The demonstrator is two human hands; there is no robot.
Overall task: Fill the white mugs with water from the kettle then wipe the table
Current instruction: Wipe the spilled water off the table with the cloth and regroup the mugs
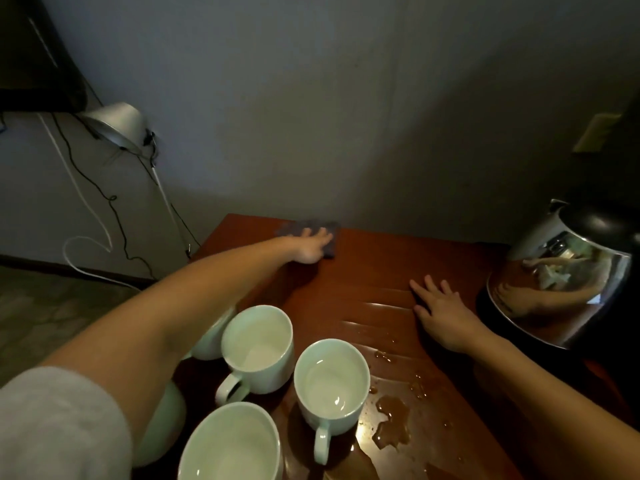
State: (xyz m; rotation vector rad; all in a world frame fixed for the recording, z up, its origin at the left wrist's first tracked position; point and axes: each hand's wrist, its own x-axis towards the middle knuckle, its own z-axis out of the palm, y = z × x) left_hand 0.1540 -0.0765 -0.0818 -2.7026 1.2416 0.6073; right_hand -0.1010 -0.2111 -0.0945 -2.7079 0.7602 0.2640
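1. Five white mugs [257,344] are counted at the near left, two of them partly hidden by the left arm. One kettle [568,282] and one grey cloth [311,227] are also seen.
2. The cloth is pressed at the far edge of the table [367,271] under the straight fingers of the left hand [311,247]. The right hand [440,313] is laid flat, fingers spread, just left of the kettle. Bare wood is left between the hands.
3. Water is seen in the three unhidden mugs, and puddles [391,420] are spread to their right.

No text, label, brand or number can be read on anything here.
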